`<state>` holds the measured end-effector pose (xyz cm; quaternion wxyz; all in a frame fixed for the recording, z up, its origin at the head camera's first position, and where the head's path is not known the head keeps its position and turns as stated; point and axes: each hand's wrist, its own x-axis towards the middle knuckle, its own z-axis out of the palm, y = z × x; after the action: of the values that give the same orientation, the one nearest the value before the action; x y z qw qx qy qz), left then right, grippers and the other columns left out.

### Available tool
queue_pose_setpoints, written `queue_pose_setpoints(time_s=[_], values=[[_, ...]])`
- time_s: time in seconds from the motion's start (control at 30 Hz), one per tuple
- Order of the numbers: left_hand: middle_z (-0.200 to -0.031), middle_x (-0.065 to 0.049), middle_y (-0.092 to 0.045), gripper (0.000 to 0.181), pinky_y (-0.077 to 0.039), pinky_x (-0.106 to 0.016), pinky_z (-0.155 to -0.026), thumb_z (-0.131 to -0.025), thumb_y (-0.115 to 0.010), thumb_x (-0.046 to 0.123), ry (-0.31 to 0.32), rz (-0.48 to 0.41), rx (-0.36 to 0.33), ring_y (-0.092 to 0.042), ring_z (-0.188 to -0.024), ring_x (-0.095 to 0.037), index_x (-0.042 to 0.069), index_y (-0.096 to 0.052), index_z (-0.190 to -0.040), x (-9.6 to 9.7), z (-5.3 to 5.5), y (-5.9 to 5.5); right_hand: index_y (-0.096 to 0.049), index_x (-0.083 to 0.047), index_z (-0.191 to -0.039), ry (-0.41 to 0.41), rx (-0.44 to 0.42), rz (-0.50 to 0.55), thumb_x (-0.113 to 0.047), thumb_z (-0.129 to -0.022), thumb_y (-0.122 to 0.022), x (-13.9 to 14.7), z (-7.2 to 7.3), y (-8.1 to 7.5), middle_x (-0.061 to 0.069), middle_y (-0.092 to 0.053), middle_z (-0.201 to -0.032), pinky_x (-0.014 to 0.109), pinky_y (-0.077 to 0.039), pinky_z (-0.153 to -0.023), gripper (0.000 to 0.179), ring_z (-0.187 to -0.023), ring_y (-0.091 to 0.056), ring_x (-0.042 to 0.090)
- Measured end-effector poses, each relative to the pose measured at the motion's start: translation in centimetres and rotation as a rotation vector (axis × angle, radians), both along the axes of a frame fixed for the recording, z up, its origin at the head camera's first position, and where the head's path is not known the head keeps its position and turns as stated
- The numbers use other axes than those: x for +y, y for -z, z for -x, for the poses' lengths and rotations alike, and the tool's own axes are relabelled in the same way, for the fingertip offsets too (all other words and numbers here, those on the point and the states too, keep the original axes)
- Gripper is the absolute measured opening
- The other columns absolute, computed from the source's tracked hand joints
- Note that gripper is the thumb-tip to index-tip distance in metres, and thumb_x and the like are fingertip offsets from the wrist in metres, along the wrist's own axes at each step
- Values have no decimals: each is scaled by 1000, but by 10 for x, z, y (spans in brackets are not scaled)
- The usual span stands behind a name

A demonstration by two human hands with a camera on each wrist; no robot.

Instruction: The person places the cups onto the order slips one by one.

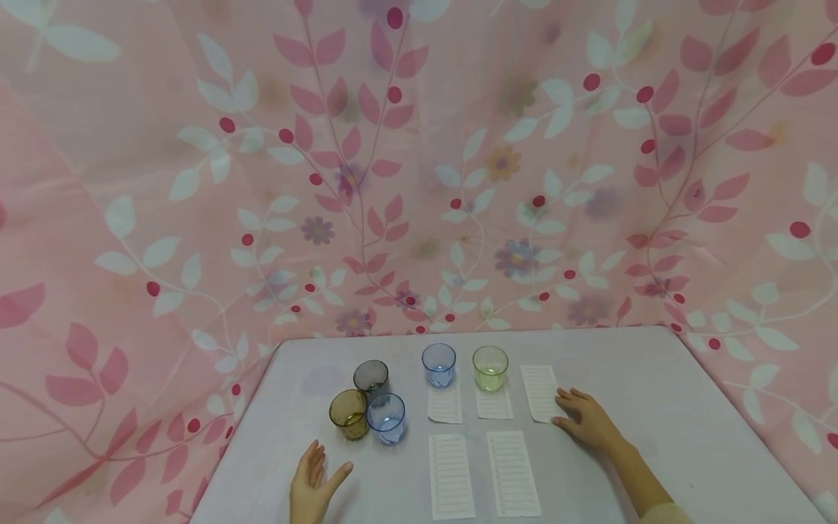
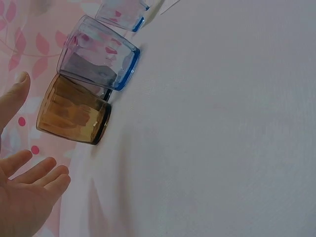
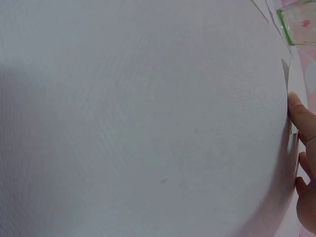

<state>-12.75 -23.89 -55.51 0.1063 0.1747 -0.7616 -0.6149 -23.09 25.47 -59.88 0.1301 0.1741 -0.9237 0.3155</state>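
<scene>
My left hand [image 1: 310, 484] is at the front left, fingers spread and holding nothing. Just beyond it stand an amber cup [image 1: 348, 415], a blue cup [image 1: 388, 420] and a grey cup [image 1: 371, 376], close together. In the left wrist view, the hand [image 2: 29, 197] is apart from the amber cup [image 2: 74, 111]. My right hand [image 1: 589, 423] touches the right edge of a printed paper slip [image 1: 540, 393] with loosely extended fingers. The right wrist view shows its thumb [image 3: 298, 111] against the paper; the other fingers are partly hidden.
Another blue cup [image 1: 439, 365] and a green cup [image 1: 490, 369] stand on the upper ends of two paper slips. Two more slips [image 1: 452, 477] lie nearer the front. Beyond the white table [image 1: 661, 407] hangs a pink floral cloth [image 1: 419, 182].
</scene>
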Motion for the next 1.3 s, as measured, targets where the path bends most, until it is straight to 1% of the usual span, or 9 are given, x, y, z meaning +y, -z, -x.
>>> queue_pose_setpoints(time_s=[0.1,0.23,0.4,0.5,0.63,0.87,1.0,1.13,1.3], values=[[-138,-37,-34,89,-27,-51,-108,-75,-80,12,7,2,-3,-33,-130,-48,-9,-25,-142,2,1,1,-64,13,-107,4,-7,16,-13,-75,-77,-1,-1,-1,28,-58,-121,65,-36,-93,43,-115,-45,54],[-138,-37,-34,89,-26,-52,-109,-75,-79,11,16,-4,7,-32,-130,-49,-10,-25,-142,3,1,2,-63,12,-110,12,-43,21,-16,-78,-75,-1,-2,-2,27,-56,-124,66,-34,-95,45,-119,-42,53],[-139,-37,-33,89,-27,-51,-109,-75,-79,10,22,-18,3,-32,-130,-48,-10,-25,-142,6,3,2,-61,13,-112,15,-69,19,-17,-79,-74,0,-2,-2,27,-54,-127,67,-32,-96,46,-121,-40,53],[-138,-36,-35,88,-28,-51,-108,-74,-80,9,26,-15,18,-34,-129,-48,-10,-26,-142,10,5,1,-61,13,-112,16,-61,24,-16,-79,-74,-1,-2,-1,27,-54,-126,67,-32,-96,46,-121,-40,53],[-136,-37,-37,86,-31,-52,-106,-74,-80,10,27,10,43,-37,-127,-48,-10,-29,-140,14,8,0,-61,13,-111,11,-40,30,-15,-78,-74,-2,-4,0,28,-54,-125,67,-33,-95,45,-119,-41,54],[-134,-37,-41,83,-33,-51,-105,-73,-80,8,33,35,89,-41,-125,-47,-11,-33,-138,22,12,2,-61,13,-112,12,-34,37,-15,-78,-74,-3,-4,2,27,-54,-125,67,-33,-94,46,-118,-41,55],[-133,-37,-42,82,-35,-51,-104,-74,-80,8,36,43,90,-42,-124,-47,-11,-33,-138,25,13,3,-61,13,-111,17,-27,23,-15,-78,-74,-1,-3,4,27,-54,-125,67,-34,-94,46,-118,-41,54],[-133,-37,-42,82,-35,-51,-104,-74,-80,9,41,39,91,-42,-124,-47,-10,-34,-138,28,14,4,-61,13,-112,19,-30,35,-14,-78,-74,0,-2,5,27,-54,-126,67,-33,-95,46,-119,-41,54],[-132,-37,-42,82,-36,-52,-103,-74,-80,9,35,33,96,-43,-123,-47,-10,-34,-138,30,15,6,-62,13,-110,23,-1,36,-12,-77,-75,-1,-3,6,27,-55,-124,66,-35,-93,44,-117,-43,53]])
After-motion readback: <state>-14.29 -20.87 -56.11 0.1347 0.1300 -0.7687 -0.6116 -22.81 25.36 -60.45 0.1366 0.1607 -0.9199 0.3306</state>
